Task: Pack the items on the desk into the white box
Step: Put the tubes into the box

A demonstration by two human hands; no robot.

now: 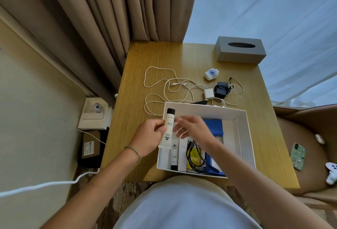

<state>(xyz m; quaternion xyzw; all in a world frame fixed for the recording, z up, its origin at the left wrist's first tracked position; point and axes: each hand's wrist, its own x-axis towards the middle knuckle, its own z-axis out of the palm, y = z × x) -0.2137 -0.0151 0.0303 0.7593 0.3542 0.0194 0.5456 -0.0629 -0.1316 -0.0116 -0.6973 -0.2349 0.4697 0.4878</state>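
Observation:
The white box (244, 134) sits open on the wooden desk (156, 59), near its front edge. Inside lie small white tubes (174, 154), a coiled black cable (196, 157), a yellow packet and a blue item (214, 124). My left hand (148, 137) grips a white tube with a dark cap (168, 126), held upright over the box's left side. Right beside it, over the box, hovers my right hand (194, 128), blurred, fingers spread and holding nothing. Behind the box lie a white cable (164, 86), a white charger cube (208, 92), a black adapter (221, 89) and a white-and-blue plug (211, 74).
A grey tissue box (239, 50) stands at the desk's back right. Brown curtains hang behind the desk. A phone (298, 155) and small white devices lie on the brown chair to the right. On the floor at the left are boxes and a white cord.

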